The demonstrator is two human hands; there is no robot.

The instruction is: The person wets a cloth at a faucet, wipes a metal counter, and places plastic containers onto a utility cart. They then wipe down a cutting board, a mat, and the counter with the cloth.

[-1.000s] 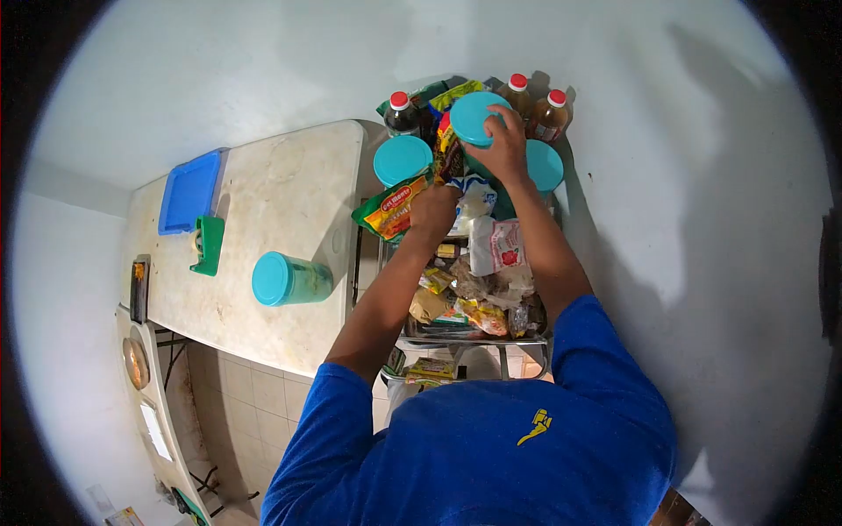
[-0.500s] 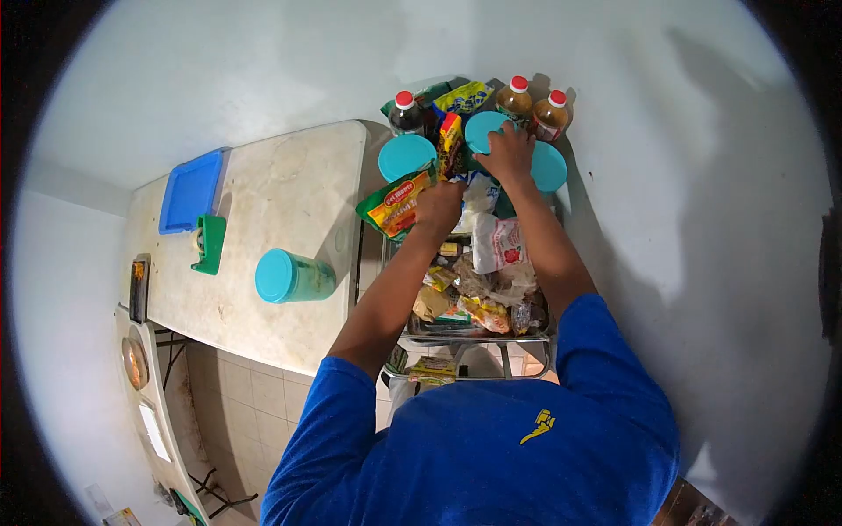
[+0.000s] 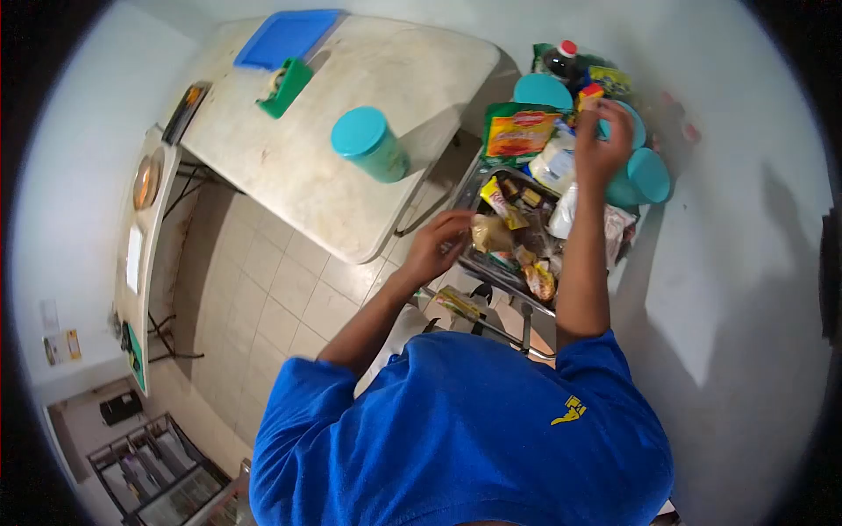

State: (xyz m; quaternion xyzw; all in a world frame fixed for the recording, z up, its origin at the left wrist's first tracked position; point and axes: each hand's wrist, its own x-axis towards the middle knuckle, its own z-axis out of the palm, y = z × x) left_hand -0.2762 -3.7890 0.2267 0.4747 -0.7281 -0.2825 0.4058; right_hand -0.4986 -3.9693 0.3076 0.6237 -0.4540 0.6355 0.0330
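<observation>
My right hand (image 3: 605, 145) is closed at the top of a red-and-yellow packet (image 3: 591, 91), its palm and wrist hiding most of that packet. Around it stand several turquoise-lidded containers (image 3: 542, 91) and a dark bottle with a red cap (image 3: 561, 60). A green-and-orange pouch (image 3: 523, 136) leans just left of my right forearm, beside a white bag (image 3: 554, 165). My left hand (image 3: 440, 247) hovers by the near left edge of the metal tray (image 3: 500, 279), fingers apart and holding nothing. Closest to its fingertips lies a tan packet (image 3: 491, 233), with a yellow packet (image 3: 500, 200) just beyond.
On the white table (image 3: 289, 158) at left stand a turquoise-lidded jar (image 3: 373, 145), a green tape dispenser (image 3: 286, 88) and a blue tray (image 3: 288, 39). More packets (image 3: 458, 302) sit on a level below the metal tray. A wall borders the right side.
The view has turned, swinging the table up and right. My left hand has left the pouch and drawn back to the tray's edge. My right hand has shifted from a turquoise lid to the red-and-yellow packet.
</observation>
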